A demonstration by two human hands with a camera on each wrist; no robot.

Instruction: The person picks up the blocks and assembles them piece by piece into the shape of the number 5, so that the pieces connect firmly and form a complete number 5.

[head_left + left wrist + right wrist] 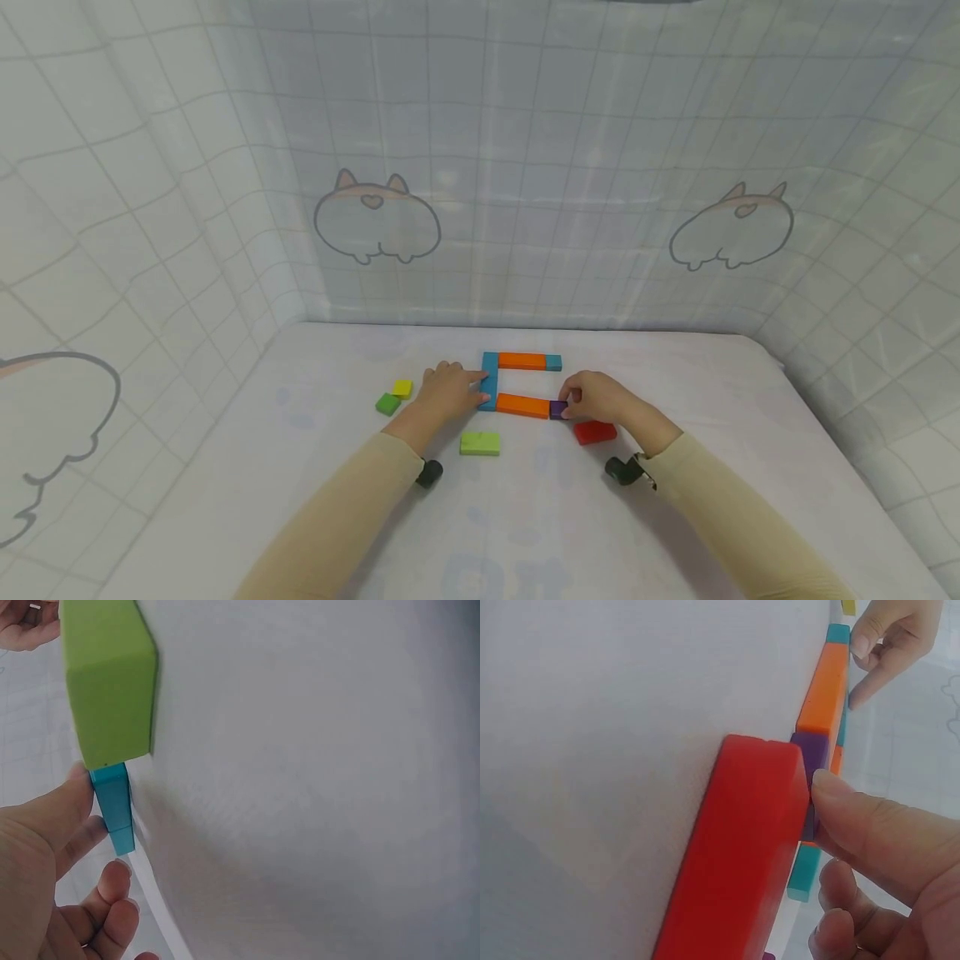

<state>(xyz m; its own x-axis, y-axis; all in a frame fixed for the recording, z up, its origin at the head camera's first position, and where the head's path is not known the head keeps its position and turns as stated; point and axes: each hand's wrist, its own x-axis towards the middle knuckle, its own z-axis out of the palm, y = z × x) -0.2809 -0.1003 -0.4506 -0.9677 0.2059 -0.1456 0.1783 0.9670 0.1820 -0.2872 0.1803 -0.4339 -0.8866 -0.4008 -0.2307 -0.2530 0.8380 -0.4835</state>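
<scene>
Flat coloured blocks form a three-sided outline on the white table. My left hand (pixel 446 393) touches the blue side (pixel 491 388) with its thumb and index finger held out. In the left wrist view that blue side (pixel 112 799) shows a seam. My right hand (pixel 597 397) pinches a small purple block (pixel 558 410) at the end of the nearer orange block (pixel 522 406). The farther orange block (pixel 522 361) ends in a small blue block (pixel 553 362). In the right wrist view a red block (pixel 735 840) partly hides the purple block (pixel 814 754).
A light green block (pixel 480 443) lies between the forearms, and the red block (pixel 595 432) lies just below the right hand. Left of the left hand are a yellow block (pixel 402 389) and a green block (pixel 387 404). A grid-patterned curtain (pixel 525 250) surrounds the table.
</scene>
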